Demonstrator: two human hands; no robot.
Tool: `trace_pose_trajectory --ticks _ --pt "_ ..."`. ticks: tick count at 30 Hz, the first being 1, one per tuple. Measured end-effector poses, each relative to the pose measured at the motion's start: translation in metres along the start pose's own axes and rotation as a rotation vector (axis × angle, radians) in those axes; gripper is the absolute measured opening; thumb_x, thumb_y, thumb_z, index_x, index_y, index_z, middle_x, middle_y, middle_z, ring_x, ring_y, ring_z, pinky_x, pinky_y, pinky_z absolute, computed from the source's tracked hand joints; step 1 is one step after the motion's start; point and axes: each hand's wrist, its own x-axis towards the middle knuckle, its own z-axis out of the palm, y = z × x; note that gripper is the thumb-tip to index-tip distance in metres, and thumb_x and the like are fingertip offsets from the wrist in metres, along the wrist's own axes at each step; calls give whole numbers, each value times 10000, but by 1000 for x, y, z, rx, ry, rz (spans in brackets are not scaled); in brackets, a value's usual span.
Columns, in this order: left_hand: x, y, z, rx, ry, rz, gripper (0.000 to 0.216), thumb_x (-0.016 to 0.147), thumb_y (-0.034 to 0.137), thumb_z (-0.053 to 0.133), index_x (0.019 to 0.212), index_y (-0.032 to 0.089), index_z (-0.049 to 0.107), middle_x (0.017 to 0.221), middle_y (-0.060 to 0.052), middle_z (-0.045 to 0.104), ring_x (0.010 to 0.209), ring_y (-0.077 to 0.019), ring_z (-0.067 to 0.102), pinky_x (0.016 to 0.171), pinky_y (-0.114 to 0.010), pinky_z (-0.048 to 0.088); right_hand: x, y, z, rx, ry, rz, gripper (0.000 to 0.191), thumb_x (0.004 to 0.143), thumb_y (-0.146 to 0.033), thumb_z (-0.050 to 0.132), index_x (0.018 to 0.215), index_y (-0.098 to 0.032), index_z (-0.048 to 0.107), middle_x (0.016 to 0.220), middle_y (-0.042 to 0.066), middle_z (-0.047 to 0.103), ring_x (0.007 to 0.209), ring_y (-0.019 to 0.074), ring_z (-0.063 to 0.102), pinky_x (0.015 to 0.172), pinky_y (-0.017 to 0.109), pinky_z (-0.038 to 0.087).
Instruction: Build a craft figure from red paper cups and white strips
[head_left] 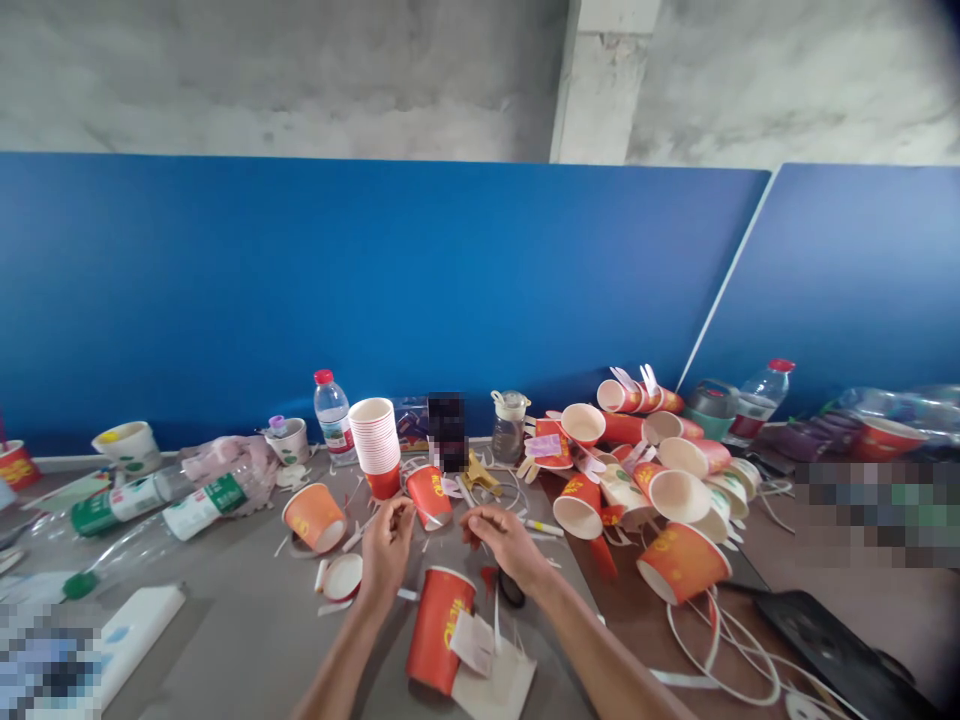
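Note:
My left hand [388,548] is closed in a pinch just left of a small red paper cup [429,496]. To the right of that cup, my right hand [507,542] has its fingers drawn together. Whatever either hand pinches is too small to make out. Whether the left fingertips touch the cup I cannot tell. Nearer to me, between my forearms, a larger red paper cup [439,625] lies tilted, with a white paper tag [474,643] against it. Black scissor handles [511,588] show partly below my right hand. Behind my left hand rises a tall stack of paper cups [374,440].
At right is a heap of red paper cups [679,492] beside white cords [720,650]. Plastic bottles [206,505] lie at left; a red-capped bottle [332,415] and a glass jar [509,428] stand behind. A blue partition [375,270] closes off the back.

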Motion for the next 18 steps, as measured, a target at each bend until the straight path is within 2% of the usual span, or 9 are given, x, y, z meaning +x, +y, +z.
trace_pose_trajectory --ticks 4,7,9,12,15,18 --pt "0 0 -1 9 45 19 623 923 949 707 818 337 759 722 -54 764 673 -341 747 705 -475 657 5 -7 7 24 -48 35 676 933 -912 947 839 -252 831 821 55 779 821 260 704 897 445 642" --pt "0 1 -1 12 62 30 602 931 923 709 812 336 768 740 -64 801 671 -342 760 708 -478 664 9 -16 15 49 -119 61 767 888 -998 945 819 -243 832 800 51 771 792 232 690 883 420 624" --pt "0 1 -2 14 68 42 579 922 900 722 798 337 771 753 -75 818 679 -349 770 721 -490 673 13 -22 21 65 -152 95 838 834 -1065 949 803 -236 825 764 42 757 757 209 675 841 393 600" --pt "1 3 -3 13 72 67 527 907 870 745 782 359 776 749 -85 825 707 -381 795 744 -527 696 17 -27 28 81 -174 181 890 858 -1106 940 737 -241 768 701 28 738 682 172 648 754 348 570" --pt "1 3 -6 12 68 99 434 920 824 779 785 411 791 775 -95 854 753 -433 828 770 -589 723 18 -29 34 123 -156 240 871 928 -1048 975 720 -236 740 664 10 727 633 141 640 695 293 549" --pt "2 0 -7 20 66 139 397 953 804 785 799 439 809 808 -98 875 788 -454 845 794 -618 732 17 -29 37 202 -156 272 786 953 -930 1043 767 -211 787 655 -6 713 605 121 622 660 262 509"
